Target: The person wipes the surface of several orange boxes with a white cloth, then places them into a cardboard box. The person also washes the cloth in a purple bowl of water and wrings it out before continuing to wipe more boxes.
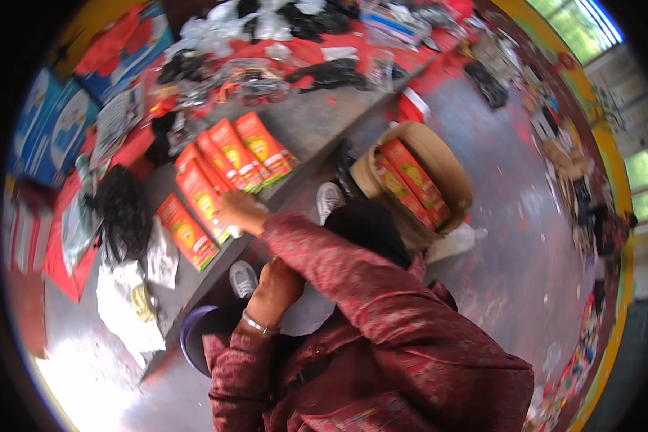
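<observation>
Slim orange boxes (187, 232) with yellow and green print lie in a slanting row on the low grey ledge. My right hand (241, 212) reaches across to the row, its fingers closed at the right edge of one orange box (198, 196); motion blurs the fingertips. A small white thing shows just below that hand, too blurred to name. My left hand (277, 289), with a silver bangle at the wrist, is under my right forearm; its fingers are hidden. More orange boxes (412, 173) stand inside an open brown carton (453, 189) to the right.
Black plastic bags (122, 209), clear bags (252, 79) and white wrapping (126, 306) lie around the ledge on red cloth. Large blue boxes (54, 129) stand at the far left. Scattered litter lines the right wall. Grey shoes (330, 201) show near the ledge's edge.
</observation>
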Demonstrator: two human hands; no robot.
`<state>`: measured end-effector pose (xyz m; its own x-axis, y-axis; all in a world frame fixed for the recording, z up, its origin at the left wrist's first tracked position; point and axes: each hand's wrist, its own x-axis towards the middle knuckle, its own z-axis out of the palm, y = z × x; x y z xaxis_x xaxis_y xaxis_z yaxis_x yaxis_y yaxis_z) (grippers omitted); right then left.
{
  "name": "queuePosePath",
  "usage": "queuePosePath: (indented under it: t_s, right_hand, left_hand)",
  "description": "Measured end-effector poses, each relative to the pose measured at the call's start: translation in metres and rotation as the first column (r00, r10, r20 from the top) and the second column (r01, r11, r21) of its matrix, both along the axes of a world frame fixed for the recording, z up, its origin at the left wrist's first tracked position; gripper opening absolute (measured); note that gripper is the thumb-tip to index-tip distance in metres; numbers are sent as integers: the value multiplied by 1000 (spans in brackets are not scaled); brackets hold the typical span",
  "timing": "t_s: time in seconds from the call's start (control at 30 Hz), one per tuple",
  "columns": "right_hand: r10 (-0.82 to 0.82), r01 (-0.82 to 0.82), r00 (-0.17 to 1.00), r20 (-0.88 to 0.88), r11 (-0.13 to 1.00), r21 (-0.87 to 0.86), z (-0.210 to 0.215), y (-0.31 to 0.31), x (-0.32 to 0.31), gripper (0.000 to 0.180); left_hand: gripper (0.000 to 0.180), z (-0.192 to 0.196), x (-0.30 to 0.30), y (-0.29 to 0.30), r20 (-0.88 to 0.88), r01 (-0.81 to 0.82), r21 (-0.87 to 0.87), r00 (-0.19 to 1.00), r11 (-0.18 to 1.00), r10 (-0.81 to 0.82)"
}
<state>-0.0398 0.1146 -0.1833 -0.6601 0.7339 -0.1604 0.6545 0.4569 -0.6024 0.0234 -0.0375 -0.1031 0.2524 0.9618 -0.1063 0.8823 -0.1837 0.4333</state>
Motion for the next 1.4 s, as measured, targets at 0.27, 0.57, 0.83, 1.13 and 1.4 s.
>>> queuePosePath:
  t_s: [0.27,0.57,0.83,1.13,1.4]
  right_hand:
    - [-90,-104,937,338,851,515,-24,-46,-22,14]
    - [-214,217,967,-137,976,12,-27,-16,-16,13]
    - [108,-26,945,-309,966,257,-11,84,-2,15]
    - [46,-604,601,-798,679,-416,196,42,114,22]
    - [-104,-396,804,-586,642,-657,186,16,121,8]
  left_hand:
    - [45,-6,-17,-32,63,131,17,989,991,-132]
    - [32,20,-11,-9,219,33,-194,976,981,10]
    - [27,27,0,21,-55,41,-350,996,936,-64]
    - [35,27,-132,-5,55,-549,239,831,801,553]
    - [71,80,-120,12,819,-214,-158,-574,964,7]
